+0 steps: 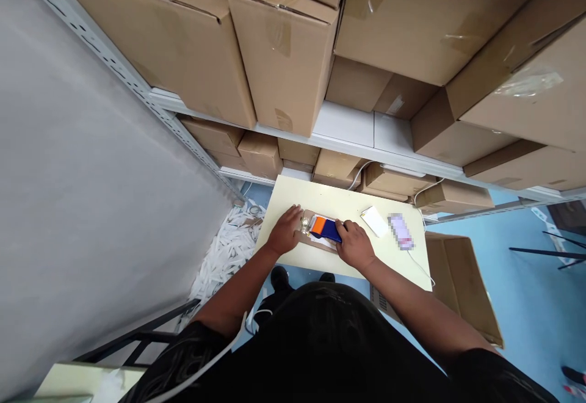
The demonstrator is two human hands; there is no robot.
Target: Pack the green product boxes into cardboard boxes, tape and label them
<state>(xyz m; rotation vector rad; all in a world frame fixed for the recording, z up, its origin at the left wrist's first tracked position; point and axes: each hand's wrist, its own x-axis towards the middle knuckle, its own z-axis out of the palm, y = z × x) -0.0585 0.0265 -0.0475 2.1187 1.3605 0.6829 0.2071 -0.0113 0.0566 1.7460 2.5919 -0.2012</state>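
On the pale table [297,194] lies a flat brown cardboard piece [313,244] with white paper on it. My right hand [356,245] is closed around the dark blue end of a blue-and-orange tool [325,229], which looks like a tape dispenser and rests over the cardboard. A shiny clear patch, apparently tape [305,225], shows at the cardboard's left end. My left hand [285,232] lies with fingers stretched out at that left end, touching its edge. The tool's underside is hidden.
A white card-like box [374,221] and a blurred phone-like object [401,232] with a cable lie right on the table. Shelves with cardboard boxes [284,55] rise behind. An open carton [462,287] stands to the right; white paper strips [224,253] cover the floor at left.
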